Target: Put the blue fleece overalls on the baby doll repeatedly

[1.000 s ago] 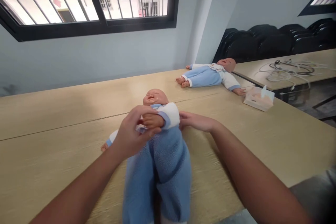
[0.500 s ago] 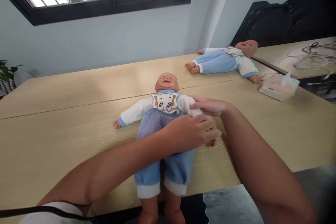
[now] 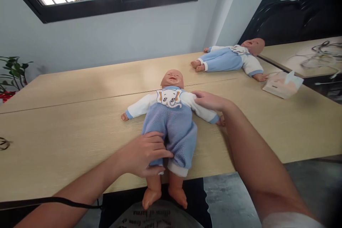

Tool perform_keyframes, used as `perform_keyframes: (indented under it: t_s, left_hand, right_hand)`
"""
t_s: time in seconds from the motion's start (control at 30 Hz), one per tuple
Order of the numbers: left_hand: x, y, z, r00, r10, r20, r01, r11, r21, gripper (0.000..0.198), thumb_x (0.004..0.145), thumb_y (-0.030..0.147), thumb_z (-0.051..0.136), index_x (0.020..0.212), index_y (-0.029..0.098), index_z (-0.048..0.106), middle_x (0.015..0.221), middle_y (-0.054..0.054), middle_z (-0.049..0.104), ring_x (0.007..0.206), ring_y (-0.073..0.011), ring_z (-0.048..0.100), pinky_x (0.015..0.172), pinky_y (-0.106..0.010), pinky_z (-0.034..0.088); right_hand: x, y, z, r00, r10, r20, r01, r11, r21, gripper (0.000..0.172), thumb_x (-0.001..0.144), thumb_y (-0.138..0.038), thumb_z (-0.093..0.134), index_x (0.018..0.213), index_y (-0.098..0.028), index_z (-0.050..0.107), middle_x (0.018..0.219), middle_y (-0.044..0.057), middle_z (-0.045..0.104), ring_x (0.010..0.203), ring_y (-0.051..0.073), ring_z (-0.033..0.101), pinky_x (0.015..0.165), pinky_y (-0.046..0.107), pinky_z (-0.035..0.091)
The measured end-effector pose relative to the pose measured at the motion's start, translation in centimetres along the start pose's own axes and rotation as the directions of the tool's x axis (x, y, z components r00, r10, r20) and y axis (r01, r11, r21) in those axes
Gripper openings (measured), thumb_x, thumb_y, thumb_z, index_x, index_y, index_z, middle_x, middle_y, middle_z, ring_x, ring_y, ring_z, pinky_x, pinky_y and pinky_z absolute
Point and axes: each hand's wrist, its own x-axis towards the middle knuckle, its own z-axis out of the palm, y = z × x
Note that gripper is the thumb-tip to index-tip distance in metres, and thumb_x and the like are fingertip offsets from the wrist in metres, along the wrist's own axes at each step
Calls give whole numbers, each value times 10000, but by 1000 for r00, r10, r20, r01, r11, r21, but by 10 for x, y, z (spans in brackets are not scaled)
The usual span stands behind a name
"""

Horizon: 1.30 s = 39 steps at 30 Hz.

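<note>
A baby doll [image 3: 173, 130] lies on its back, its head toward the wall and its bare feet past the table's near edge. It wears blue fleece trousers and a white top with an elephant face on the chest. My left hand [image 3: 145, 153] rests over the lower trouser leg on the left, fingers stretched and thumb apart near the cuff. Against the doll's white sleeve [image 3: 205, 112] on the right lies my right hand [image 3: 210, 100], its fingers loosely extended near the shoulder. Both doll arms are spread out to the sides.
A second doll [image 3: 224, 60] in matching clothes lies at the back right of the table [image 3: 66, 131]. Close to its hand stands a tissue box [image 3: 283, 84]. Cables [image 3: 323, 55] lie on the far right table, and a potted plant [image 3: 16, 71] stands at the left.
My left hand has left the doll's sleeve on the right and moved down-left to the trouser leg. My right hand stays by the sleeve; the doll's arm now lies extended outward.
</note>
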Motion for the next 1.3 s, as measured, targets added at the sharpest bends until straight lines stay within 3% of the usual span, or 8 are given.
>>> perform_keyframes:
  t_s: [0.1, 0.2, 0.27, 0.33, 0.47, 0.73, 0.97, 1.3]
  left_hand:
    - [-6, -3, 8, 992, -101, -72, 106, 992, 61, 301, 922, 388, 648, 1149, 194, 682, 1029, -92, 738, 1051, -254, 664, 1158, -509, 451]
    - [-6, -11, 11, 981, -149, -123, 160, 984, 82, 216, 924, 373, 641, 1022, 186, 690, 1002, -88, 730, 1046, -248, 663, 1129, -491, 474]
    - [-7, -16, 11, 981, -154, -122, 164, 983, 79, 184, 912, 353, 653, 991, 190, 688, 991, -79, 728, 1048, -246, 662, 1112, -481, 483]
    - [-7, -17, 9, 977, -159, -142, 169, 984, 64, 172, 888, 330, 679, 986, 189, 679, 1004, -79, 727, 1056, -246, 660, 1090, -465, 494]
    - [0, -13, -1, 974, -124, -188, 134, 990, 40, 204, 905, 237, 657, 1102, 186, 656, 1192, -101, 720, 1191, -245, 635, 1091, -435, 493]
    - [29, -28, -21, 998, 45, 36, -49, 993, 110, 453, 983, 51, 474, 1377, 240, 591, 1480, -16, 636, 1440, -178, 520, 1196, -385, 428]
    - [24, -29, -10, 996, 79, -36, -72, 984, 160, 340, 1034, 166, 479, 1329, 235, 633, 1477, -44, 632, 1433, -219, 523, 1194, -427, 428]
    - [-55, 33, 17, 922, -170, -348, 239, 956, 167, 275, 938, 441, 690, 992, 194, 583, 1023, -86, 679, 984, -250, 630, 892, -430, 542]
  right_hand:
    - [-32, -23, 25, 915, -142, -378, 41, 964, -263, 467, 808, -165, 604, 1273, -191, 640, 1322, 141, 676, 1252, 359, 582, 1103, 526, 426]
    - [-90, -47, 77, 625, -415, -661, 111, 886, -450, 368, 879, -218, 620, 1246, -220, 605, 1241, 156, 660, 1215, 367, 574, 1071, 585, 427]
    - [-132, -56, 119, 506, -573, -645, 251, 813, -525, 304, 863, -200, 666, 1145, -296, 603, 1036, 109, 673, 1027, 334, 628, 933, 554, 500]
    - [-166, -60, 157, 551, -690, -469, 460, 720, -519, 314, 855, -166, 685, 1086, -358, 596, 869, 47, 657, 827, 276, 634, 764, 472, 541]
    - [-193, -60, 199, 684, -600, -414, 411, 787, -461, 340, 887, -160, 697, 1163, -340, 612, 954, 78, 706, 881, 285, 653, 724, 451, 559]
    - [-201, -55, 209, 661, -544, -517, 343, 832, -437, 172, 957, -93, 611, 1032, -248, 612, 904, 61, 689, 831, 220, 636, 722, 365, 541]
    - [-227, -53, 223, 712, -436, -550, 296, 897, -328, 86, 989, -149, 551, 1020, -219, 589, 907, 49, 655, 865, 211, 624, 759, 359, 527]
    - [-229, -128, 233, 825, -499, -265, 352, 820, -451, 347, 905, -283, 722, 1232, -208, 632, 1186, 102, 658, 1174, 298, 591, 1010, 481, 549]
